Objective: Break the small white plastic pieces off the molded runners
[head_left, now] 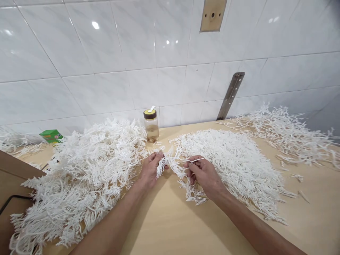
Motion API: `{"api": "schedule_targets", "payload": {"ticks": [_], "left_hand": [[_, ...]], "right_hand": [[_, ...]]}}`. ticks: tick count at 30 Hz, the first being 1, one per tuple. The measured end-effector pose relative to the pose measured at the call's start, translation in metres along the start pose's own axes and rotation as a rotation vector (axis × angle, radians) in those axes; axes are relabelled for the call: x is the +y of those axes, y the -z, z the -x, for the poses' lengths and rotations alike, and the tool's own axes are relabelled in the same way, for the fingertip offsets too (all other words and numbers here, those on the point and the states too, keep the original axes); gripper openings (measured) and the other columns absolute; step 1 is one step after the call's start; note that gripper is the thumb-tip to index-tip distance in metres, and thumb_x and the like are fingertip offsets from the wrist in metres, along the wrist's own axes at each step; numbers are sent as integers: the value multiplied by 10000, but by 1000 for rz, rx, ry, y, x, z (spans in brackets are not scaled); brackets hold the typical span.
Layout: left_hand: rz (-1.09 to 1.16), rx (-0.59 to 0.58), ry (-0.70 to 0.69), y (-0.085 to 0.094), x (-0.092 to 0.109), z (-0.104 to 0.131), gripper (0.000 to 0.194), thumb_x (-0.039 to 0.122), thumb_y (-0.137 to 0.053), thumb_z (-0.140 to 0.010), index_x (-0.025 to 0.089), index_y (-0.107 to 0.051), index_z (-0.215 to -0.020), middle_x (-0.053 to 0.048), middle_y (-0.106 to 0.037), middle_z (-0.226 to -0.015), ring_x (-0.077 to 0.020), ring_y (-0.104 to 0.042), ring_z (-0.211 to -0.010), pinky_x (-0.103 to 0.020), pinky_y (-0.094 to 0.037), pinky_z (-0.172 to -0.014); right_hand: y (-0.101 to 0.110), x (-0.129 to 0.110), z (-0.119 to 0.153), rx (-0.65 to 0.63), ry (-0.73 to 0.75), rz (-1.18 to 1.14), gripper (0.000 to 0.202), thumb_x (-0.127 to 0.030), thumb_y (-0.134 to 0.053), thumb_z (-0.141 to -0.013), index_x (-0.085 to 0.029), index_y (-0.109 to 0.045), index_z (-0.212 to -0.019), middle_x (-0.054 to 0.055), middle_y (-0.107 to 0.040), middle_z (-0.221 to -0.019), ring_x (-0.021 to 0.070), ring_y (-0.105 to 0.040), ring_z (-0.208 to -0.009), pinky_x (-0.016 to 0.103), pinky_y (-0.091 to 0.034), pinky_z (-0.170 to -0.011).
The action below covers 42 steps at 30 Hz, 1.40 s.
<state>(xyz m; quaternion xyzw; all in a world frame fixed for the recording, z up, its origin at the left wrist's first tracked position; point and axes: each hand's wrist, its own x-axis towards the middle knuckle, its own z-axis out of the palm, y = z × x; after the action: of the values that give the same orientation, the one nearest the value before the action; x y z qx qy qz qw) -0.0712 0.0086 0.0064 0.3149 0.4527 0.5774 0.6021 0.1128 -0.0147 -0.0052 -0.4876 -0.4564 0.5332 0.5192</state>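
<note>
My left hand [153, 167] is closed on a white frilly strand [161, 167], held above the wooden table [170, 226]. To its right, my right hand [200, 173] pinches a thin white stem [196, 160] between thumb and fingers. Between the two hands lie more white frilly pieces [174, 164]. A big heap of white frilly strands [87, 177] spreads left of my left hand. Beyond my right hand is a flatter pile of short white pieces [233, 166].
A jar with a yellow and dark lid [151, 129] stands near the tiled wall. Bare branching white stems [287, 131] lie at the back right. A green box [51, 136] sits behind the left heap. A metal strip [231, 95] leans at the wall.
</note>
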Motion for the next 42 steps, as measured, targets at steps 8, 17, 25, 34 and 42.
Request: {"api": "schedule_targets", "payload": {"ticks": [8,17,25,34,42], "left_hand": [[72,-41,27,5,4,-2,371,412,-856,-627,122,-691,-790,-16,-660,-660,-113,-586,-540,-234,-496,-529],[208,-203,133,13,10,-3,278,306,-855,-651,146,-673,-787,-24,-670,-694,-111,-589,-547,-233,-508,-553],[0,-210,101,10,15,4,365,400,-870,-607,122,-676,-743,-13,-637,-638,-89,-571,-505,-201,-470,-491],[-291,-368,31,-1,19,20,394,498,-784,-696,135,-633,-713,18,-555,-559,-72,-462,-451,-199,-335,-449],[-329,-454,26,-1,20,22,337,455,-759,-742,134,-663,-783,-30,-620,-680,-105,-543,-564,-216,-385,-533]], "right_hand": [[4,-15,10,-369,20,-16,171,-277,-718,-770,-176,-582,-740,1,-632,-734,97,-558,-509,231,-476,-455],[10,-26,10,-475,93,-196,219,-282,-751,-766,-178,-574,-692,26,-625,-839,109,-564,-617,255,-516,-533],[-5,-31,31,-685,394,500,250,5,-498,-729,-178,-659,-675,2,-625,-727,120,-562,-630,229,-432,-561],[-25,-27,55,-718,689,866,234,1,-483,-780,-170,-641,-802,45,-600,-819,165,-555,-780,275,-457,-702],[-39,-44,84,-828,781,893,411,-33,-452,-838,-141,-546,-1223,115,-610,-1179,211,-544,-1098,350,-455,-962]]}}
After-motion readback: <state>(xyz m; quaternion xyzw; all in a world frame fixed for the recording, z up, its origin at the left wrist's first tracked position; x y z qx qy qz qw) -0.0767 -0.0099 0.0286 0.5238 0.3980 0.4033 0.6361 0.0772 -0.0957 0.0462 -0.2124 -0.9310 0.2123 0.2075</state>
